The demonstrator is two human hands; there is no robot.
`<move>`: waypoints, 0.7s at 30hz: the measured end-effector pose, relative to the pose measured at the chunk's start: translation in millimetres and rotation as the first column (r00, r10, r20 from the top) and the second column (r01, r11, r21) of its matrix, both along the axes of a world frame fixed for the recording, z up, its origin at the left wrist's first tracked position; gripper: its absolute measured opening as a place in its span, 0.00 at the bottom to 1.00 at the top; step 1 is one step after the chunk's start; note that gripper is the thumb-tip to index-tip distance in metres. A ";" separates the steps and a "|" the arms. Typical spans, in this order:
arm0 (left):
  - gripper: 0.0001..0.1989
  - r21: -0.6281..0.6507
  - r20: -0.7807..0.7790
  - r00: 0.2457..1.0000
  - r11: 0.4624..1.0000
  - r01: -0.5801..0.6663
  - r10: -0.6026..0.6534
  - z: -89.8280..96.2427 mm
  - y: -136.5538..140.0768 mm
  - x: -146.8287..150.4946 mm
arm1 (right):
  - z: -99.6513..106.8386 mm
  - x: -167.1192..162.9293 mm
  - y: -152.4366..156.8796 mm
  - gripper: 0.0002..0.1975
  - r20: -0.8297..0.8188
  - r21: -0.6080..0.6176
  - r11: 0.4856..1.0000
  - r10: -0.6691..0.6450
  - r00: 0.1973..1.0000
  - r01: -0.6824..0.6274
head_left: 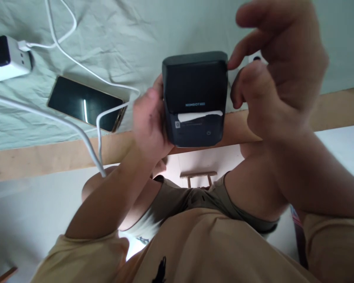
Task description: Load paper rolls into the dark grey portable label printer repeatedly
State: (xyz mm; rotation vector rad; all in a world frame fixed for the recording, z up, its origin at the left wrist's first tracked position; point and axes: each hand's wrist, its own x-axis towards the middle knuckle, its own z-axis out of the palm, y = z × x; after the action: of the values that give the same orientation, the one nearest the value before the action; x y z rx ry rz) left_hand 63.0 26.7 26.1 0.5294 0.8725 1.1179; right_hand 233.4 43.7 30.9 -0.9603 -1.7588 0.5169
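My left hand [150, 118] is closed around the left side of a dark label printer [194, 82], marked NIIMBOT, and holds it up over the table's front edge. A strip of white label paper [199, 116] sticks out of the slot across its front. Below the slot is a small power button mark. My right hand [279, 74] is beside the printer's right side, fingers apart and bent. One fingertip is at or very near the upper right edge; contact is hard to make out. Partly hidden behind those fingers is a small white thing with a black spot, its kind unclear.
A phone [85, 103] lies face up on the green tablecloth [129, 35] at the left. White cables [85, 70] run near it, one plugged into a white power block [10, 59]. One cable hangs over the wooden table edge [342, 108]. A wooden stool [198, 174] stands below.
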 end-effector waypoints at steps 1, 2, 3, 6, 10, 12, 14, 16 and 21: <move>0.15 0.054 0.027 1.000 0.998 0.013 -0.015 -0.5 -0.5 0.0 | -0.5 -0.1 -0.5 0.16 0.028 0.006 1.000 -0.009 1.000 0.009; 0.13 0.116 0.047 0.998 0.993 0.025 -0.031 -1.6 -1.2 0.0 | -1.1 0.1 -1.0 0.16 0.065 0.012 1.000 -0.022 0.998 0.021; 0.12 0.160 0.043 0.998 0.987 0.034 -0.042 -3.2 -1.9 -0.2 | -1.5 0.6 -1.3 0.17 0.097 0.002 1.000 -0.027 0.995 0.027; 0.13 0.217 -0.012 0.999 0.975 0.052 -0.051 -8.0 -4.0 -1.4 | -2.2 2.5 -1.7 0.20 0.138 -0.114 0.993 0.031 0.990 -0.015; 0.17 0.216 -0.103 0.990 0.970 0.114 -0.093 -11.4 -4.1 -4.6 | -4.3 2.1 -1.1 0.22 0.146 -0.148 0.988 0.071 0.987 -0.049; 0.25 0.195 -0.138 0.986 0.974 0.116 -0.090 -12.4 -2.7 -6.4 | -5.6 -0.1 -0.1 0.19 0.132 -0.113 0.994 0.017 0.991 -0.002; 0.36 0.173 -0.154 0.985 0.980 0.102 -0.075 -13.6 -1.2 -8.4 | -6.5 -3.1 1.3 0.15 0.101 -0.095 0.994 -0.036 0.994 0.046; 0.44 0.149 -0.178 0.979 0.981 0.125 -0.098 -15.7 -0.2 -10.6 | -7.0 -6.4 3.3 0.12 0.071 -0.075 0.995 -0.063 0.995 0.068; 0.49 0.217 -0.203 0.965 0.953 0.212 -0.168 -21.7 -0.6 -13.3 | -6.3 -12.0 7.2 0.08 0.004 -0.002 0.993 -0.115 0.993 0.115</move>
State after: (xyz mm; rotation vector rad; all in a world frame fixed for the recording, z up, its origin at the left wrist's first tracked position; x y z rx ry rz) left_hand 49.7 26.1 4.4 0.9074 0.8294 1.0115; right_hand 221.5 50.9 24.6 -1.0582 -1.6953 0.4432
